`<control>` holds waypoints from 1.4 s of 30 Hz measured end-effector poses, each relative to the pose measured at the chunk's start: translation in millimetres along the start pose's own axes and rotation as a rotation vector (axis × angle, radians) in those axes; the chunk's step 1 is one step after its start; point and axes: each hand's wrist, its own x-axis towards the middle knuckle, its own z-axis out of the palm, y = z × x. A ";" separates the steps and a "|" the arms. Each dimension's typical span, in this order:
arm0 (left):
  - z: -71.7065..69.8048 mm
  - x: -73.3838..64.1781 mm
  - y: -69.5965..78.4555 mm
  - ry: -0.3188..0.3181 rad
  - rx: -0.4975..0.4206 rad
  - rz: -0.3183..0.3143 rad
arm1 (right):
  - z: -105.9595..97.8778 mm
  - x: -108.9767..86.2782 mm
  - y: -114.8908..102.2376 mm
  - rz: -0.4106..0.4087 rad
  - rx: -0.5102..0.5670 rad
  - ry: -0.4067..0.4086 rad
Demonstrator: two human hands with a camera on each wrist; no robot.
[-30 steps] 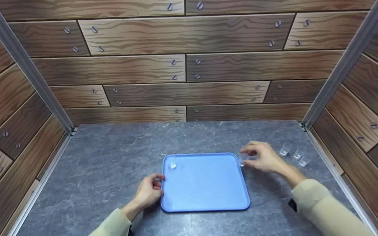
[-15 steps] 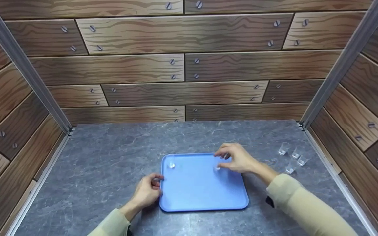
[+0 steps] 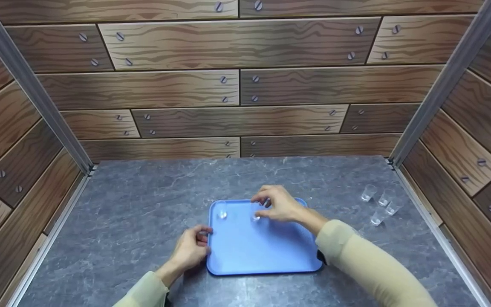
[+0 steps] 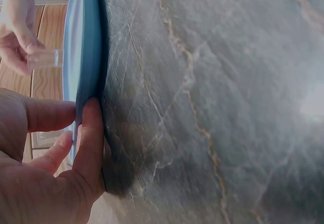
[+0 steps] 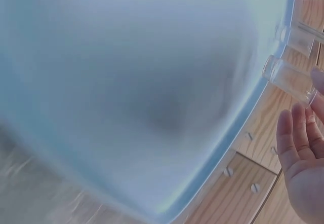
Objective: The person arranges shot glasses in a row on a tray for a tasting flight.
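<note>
My left hand (image 3: 190,247) pinches the left rim of a blue tray (image 3: 262,256); in the left wrist view, fingers (image 4: 92,133) lie on both sides of that rim. Over the tray's back part, my right hand (image 3: 281,205) holds a clear shot glass (image 3: 255,216) upright, thumb and fingertips near its mouth. Its thick base (image 5: 271,68) is close over the tray in the right wrist view. A second shot glass (image 3: 223,214) stands in the tray's back left corner, left of the held one.
Several more clear shot glasses (image 3: 384,198) stand in a cluster on the dark marbled table (image 3: 143,196), right of the tray. Wood-patterned walls (image 3: 186,89) with metal corner rails (image 3: 433,85) enclose the table at the back and sides.
My right hand has carried the shot glass leftward from the tray's right edge to over its back middle. The left hand stays on the rim.
</note>
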 end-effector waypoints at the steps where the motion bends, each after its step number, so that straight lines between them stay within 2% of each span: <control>1: 0.3 1.4 -3.0 -0.002 -0.005 0.003 | 2.2 3.0 -2.1 0.004 0.002 -0.005; 5: -1.9 0.0 -0.7 -0.016 -0.004 -0.002 | 11.3 13.6 -8.7 0.012 0.007 -0.009; 7: -0.6 2.7 -6.4 -0.010 -0.008 0.015 | 16.3 18.5 -9.8 0.015 0.009 0.004; 8: -1.7 -0.7 -1.9 -0.004 -0.004 0.039 | 18.6 20.4 -10.5 0.020 0.014 0.010; 10: -5.4 -9.6 13.7 -0.006 -0.007 0.042 | 22.7 24.0 -11.6 0.029 0.022 0.022; 12: -7.9 -14.6 21.9 -0.011 -0.020 0.060 | 26.7 27.3 -12.5 0.036 0.024 0.028; 16: -4.4 -9.2 13.7 -0.016 -0.003 0.031 | 33.0 32.5 -13.1 0.037 0.016 0.034; 19: 0.5 -0.5 -3.5 -0.004 0.013 0.040 | 36.9 35.0 -13.3 0.033 0.004 0.042; 23: 1.6 2.2 -11.8 0.007 0.008 0.056 | 41.0 37.0 -14.1 0.051 -0.005 0.041; 27: -1.9 -4.7 1.6 0.005 0.005 0.056 | 44.1 38.1 -14.4 0.058 -0.008 0.045; 29: -5.3 -11.2 15.5 -0.004 -0.002 0.058 | 45.3 38.3 -14.2 0.048 -0.005 0.061; 34: -10.7 -24.0 44.2 -0.028 -0.004 -0.017 | 49.2 38.4 -14.2 0.037 0.012 0.076; 38: -12.1 -25.7 48.6 -0.032 -0.001 -0.057 | 50.9 38.6 -15.3 0.053 0.005 0.066; 42: -11.0 -19.7 37.0 -0.031 -0.014 -0.024 | 51.1 38.7 -16.0 0.072 -0.017 0.072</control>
